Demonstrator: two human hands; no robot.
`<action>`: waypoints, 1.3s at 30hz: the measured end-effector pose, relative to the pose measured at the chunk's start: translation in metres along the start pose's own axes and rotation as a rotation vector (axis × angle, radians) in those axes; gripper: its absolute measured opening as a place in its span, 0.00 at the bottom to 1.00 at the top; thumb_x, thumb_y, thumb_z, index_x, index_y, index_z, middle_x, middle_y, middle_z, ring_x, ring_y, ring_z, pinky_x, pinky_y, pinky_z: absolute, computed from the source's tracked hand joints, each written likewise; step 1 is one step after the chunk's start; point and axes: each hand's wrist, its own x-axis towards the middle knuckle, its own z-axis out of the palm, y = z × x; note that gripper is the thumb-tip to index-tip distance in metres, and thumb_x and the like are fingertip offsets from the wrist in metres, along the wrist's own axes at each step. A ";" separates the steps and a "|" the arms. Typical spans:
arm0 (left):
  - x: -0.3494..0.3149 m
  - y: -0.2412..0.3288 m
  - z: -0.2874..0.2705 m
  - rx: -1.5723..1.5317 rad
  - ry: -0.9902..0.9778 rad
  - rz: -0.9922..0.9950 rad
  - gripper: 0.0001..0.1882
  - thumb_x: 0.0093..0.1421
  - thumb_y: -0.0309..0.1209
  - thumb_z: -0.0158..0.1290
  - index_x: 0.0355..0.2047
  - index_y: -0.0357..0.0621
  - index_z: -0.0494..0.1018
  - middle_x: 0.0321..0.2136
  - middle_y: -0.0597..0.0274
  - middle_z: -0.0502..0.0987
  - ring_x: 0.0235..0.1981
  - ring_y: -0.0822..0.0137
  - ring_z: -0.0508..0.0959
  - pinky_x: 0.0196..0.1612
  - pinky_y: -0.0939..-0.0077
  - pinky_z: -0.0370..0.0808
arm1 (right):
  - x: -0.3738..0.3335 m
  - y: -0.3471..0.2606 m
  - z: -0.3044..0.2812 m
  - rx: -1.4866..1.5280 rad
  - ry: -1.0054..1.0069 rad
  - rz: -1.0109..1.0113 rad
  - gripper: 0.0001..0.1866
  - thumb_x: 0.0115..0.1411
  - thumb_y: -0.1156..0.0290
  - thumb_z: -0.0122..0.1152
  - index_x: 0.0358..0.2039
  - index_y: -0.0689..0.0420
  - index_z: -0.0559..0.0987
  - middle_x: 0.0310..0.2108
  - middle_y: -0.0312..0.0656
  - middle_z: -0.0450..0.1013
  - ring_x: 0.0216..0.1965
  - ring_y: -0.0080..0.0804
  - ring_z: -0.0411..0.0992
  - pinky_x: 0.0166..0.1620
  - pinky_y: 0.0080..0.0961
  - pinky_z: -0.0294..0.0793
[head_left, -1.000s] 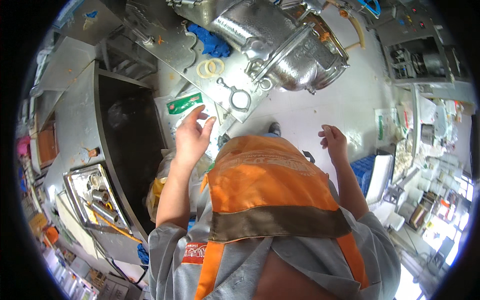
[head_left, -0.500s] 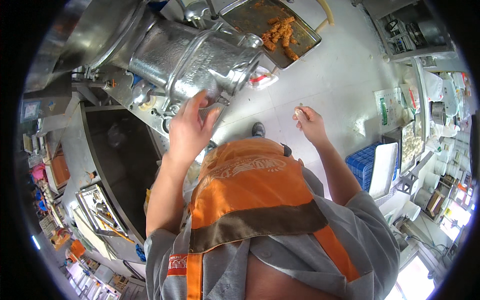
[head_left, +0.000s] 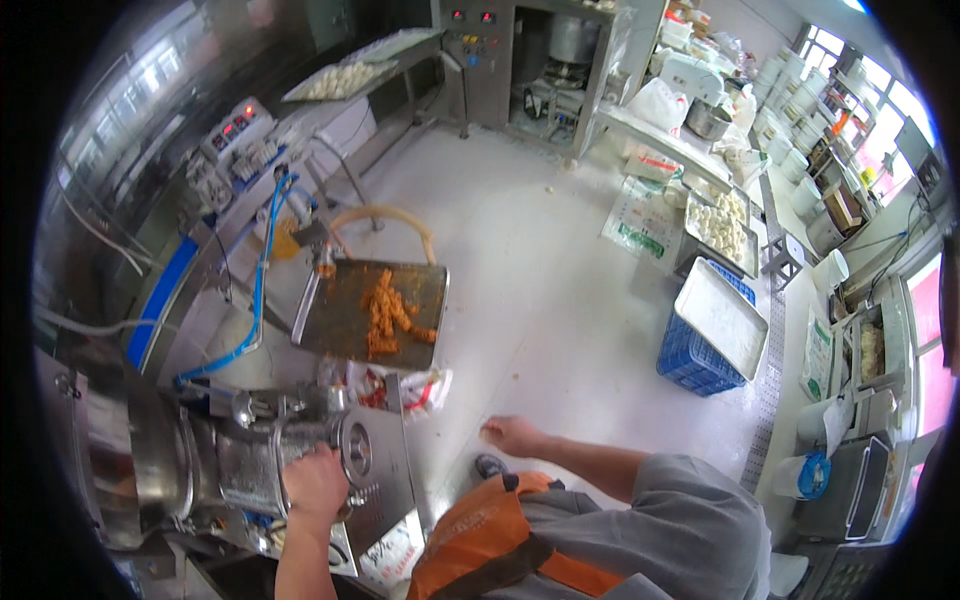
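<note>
My left hand [head_left: 315, 482] is closed against the side of a shiny metal machine cylinder [head_left: 250, 470], near its round end fitting; its fingertips are hidden, so what they grip cannot be made out. My right hand [head_left: 513, 437] hangs over the floor in front of my orange apron [head_left: 465, 530], its fingers curled in. Whether it holds something small is not visible. Beyond the machine lies a metal tray [head_left: 335, 300] with an orange-brown heap of filling [head_left: 383, 315] in clumpy strips.
A red-and-white bag [head_left: 430, 390] lies between tray and machine. A blue hose [head_left: 262, 290] runs along the equipment at left. On the right, a blue crate [head_left: 690, 355] carries a pale tray [head_left: 722, 318]; trays of white dough pieces [head_left: 718, 228] stand behind it.
The view has swung up and to the right, showing more of the room. My left hand was open beside the cylinder and is now closed against it. My right hand stays curled.
</note>
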 end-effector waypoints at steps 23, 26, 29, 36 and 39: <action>0.030 -0.008 -0.042 0.003 -0.560 0.137 0.23 0.70 0.43 0.39 0.41 0.45 0.81 0.43 0.52 0.82 0.45 0.53 0.82 0.48 0.57 0.76 | 0.012 0.016 0.004 -0.170 -0.136 -0.025 0.21 0.66 0.51 0.52 0.45 0.56 0.78 0.40 0.47 0.79 0.43 0.49 0.77 0.47 0.41 0.75; 0.033 -0.010 -0.034 -0.027 -0.574 0.148 0.23 0.69 0.44 0.39 0.41 0.44 0.81 0.43 0.51 0.82 0.45 0.52 0.82 0.49 0.56 0.76 | 0.011 0.016 0.007 -0.172 -0.166 -0.049 0.21 0.65 0.50 0.52 0.45 0.55 0.79 0.40 0.47 0.79 0.42 0.49 0.77 0.47 0.41 0.76; 0.034 -0.013 -0.028 -0.079 -0.576 0.152 0.23 0.69 0.44 0.40 0.41 0.43 0.81 0.43 0.49 0.81 0.45 0.50 0.81 0.50 0.54 0.76 | 0.017 0.024 0.013 -0.129 -0.212 -0.028 0.18 0.65 0.55 0.56 0.48 0.53 0.79 0.43 0.47 0.79 0.44 0.44 0.77 0.49 0.35 0.75; 0.009 -0.014 0.011 -0.228 -0.068 0.197 0.09 0.49 0.33 0.59 0.31 0.47 0.81 0.30 0.56 0.81 0.35 0.54 0.82 0.31 0.59 0.81 | 0.040 0.071 0.019 -0.019 -0.202 -0.013 0.14 0.59 0.73 0.53 0.45 0.57 0.79 0.38 0.46 0.79 0.42 0.44 0.78 0.44 0.35 0.77; -0.003 -0.004 0.010 -0.251 -0.103 0.093 0.11 0.58 0.41 0.55 0.35 0.50 0.79 0.31 0.59 0.81 0.36 0.54 0.83 0.33 0.57 0.80 | 0.047 0.074 0.011 0.192 -0.277 -0.033 0.12 0.67 0.71 0.53 0.47 0.62 0.77 0.29 0.39 0.77 0.24 0.21 0.72 0.28 0.19 0.73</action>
